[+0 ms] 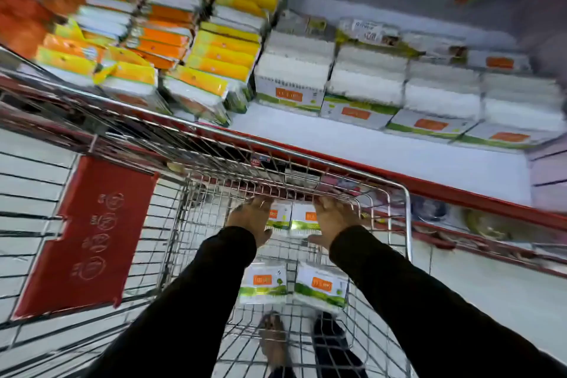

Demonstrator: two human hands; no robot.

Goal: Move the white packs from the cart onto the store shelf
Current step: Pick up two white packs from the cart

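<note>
The far pair of white packs in the cart is partly covered by the left hand and right hand; contact with the packs cannot be judged. Pack lettering is too smeared to be read. The orange stacks at far left are blurred and cut by the frame edge. Both sleeves are cut off at the near edge.

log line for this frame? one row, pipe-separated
phase: reach into cart | left hand + right hand: flanking two far packs | two near packs: untouched | shelf: free front
</note>
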